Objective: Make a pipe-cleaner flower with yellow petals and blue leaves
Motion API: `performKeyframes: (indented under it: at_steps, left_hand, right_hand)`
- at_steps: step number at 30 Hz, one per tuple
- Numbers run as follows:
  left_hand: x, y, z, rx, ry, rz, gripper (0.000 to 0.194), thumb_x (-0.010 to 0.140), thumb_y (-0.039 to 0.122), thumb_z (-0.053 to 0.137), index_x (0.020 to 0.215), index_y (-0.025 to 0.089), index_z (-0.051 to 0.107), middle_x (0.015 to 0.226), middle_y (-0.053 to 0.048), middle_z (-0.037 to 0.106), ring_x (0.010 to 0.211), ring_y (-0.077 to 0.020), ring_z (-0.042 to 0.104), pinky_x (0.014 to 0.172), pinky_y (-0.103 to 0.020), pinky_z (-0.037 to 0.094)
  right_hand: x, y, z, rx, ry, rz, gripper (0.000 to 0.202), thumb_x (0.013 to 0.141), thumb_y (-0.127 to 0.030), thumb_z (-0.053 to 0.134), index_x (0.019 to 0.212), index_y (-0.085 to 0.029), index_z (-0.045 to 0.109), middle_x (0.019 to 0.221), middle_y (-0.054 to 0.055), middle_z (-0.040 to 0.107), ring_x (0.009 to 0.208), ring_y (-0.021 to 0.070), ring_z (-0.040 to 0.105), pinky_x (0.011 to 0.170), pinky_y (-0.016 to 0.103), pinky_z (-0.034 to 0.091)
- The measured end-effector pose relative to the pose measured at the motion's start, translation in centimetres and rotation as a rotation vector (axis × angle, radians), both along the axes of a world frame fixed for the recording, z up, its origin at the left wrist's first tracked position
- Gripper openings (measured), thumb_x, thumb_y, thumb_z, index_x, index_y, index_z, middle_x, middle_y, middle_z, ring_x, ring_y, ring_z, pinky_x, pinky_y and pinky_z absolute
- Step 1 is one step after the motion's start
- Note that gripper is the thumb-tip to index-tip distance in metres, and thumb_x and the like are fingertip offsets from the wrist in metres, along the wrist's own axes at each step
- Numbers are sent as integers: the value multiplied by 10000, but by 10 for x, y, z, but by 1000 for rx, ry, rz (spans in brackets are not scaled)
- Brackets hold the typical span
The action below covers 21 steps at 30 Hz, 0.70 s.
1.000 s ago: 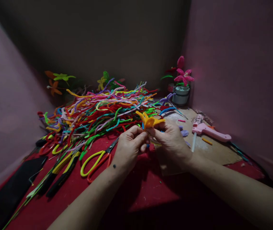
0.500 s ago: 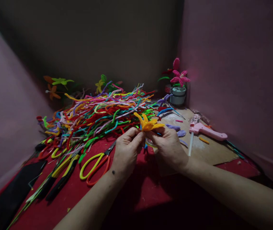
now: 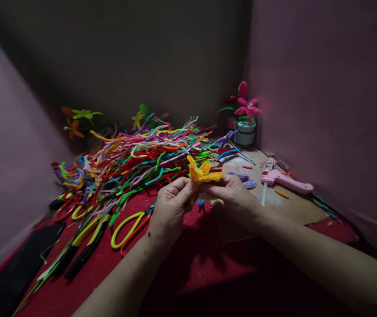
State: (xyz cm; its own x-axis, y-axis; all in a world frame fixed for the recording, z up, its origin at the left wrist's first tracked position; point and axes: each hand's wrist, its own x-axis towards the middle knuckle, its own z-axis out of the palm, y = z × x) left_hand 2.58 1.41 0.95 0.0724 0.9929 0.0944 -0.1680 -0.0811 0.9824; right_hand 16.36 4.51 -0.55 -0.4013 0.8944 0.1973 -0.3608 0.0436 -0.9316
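Observation:
A yellow-orange pipe-cleaner flower (image 3: 204, 171) is held up between both hands, its petals spread and small pale yellow bits at its centre. My left hand (image 3: 173, 202) pinches it from the left with thumb and fingers. From the right, my right hand (image 3: 233, 193) grips it low, under the petals. The fingers hide the flower's base. Left of my left hand lie scissors (image 3: 125, 231) with yellow and red-orange handles, their blades partly behind the hand. Purple petals (image 3: 249, 184) rest on the cardboard just beyond my right hand.
A large heap of coloured pipe cleaners (image 3: 149, 154) spreads across the back. Pliers (image 3: 87, 244) and a black flat object (image 3: 20, 264) lie left. A pink glue gun (image 3: 284, 179) sits on cardboard (image 3: 294, 207) at right. Behind it stands a grey-blue pot (image 3: 245, 133) with a pink flower (image 3: 248, 108).
The flower has turned in my fingers, so its petals and centre now face more toward me. My left hand has shifted slightly left, covering more of the scissors.

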Motion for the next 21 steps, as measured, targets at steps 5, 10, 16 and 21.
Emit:
performKeyframes:
  at_steps: [5,10,16,21]
  left_hand:
    - [0,-2,-1,-22,10,-62,254,797,324,581,644,132,515,511,59,370,458,-33,251,441,-186,180]
    - [1,-2,1,-58,-11,-71,278,776,341,598,615,136,501,495,58,373,440,-33,253,431,-188,171]
    - [-2,1,6,-84,-71,-61,289,758,339,619,604,135,484,488,66,359,413,-24,219,406,-180,142]
    - [-4,3,6,-167,-175,-141,248,781,313,600,654,129,493,466,80,331,382,-10,193,382,-164,129]
  right_hand:
    - [7,5,-3,112,-23,62,243,689,-170,632,929,-194,665,845,4,651,770,124,578,727,267,451]
    - [11,7,-5,29,0,222,235,699,-116,558,896,-189,662,786,0,643,689,113,569,661,250,449]
    - [10,10,-5,78,-92,109,145,734,-244,617,856,-202,684,805,-5,646,772,134,564,735,272,438]
    - [11,9,-3,22,-65,81,204,689,-291,690,882,-226,693,791,-20,647,744,123,553,754,277,414]
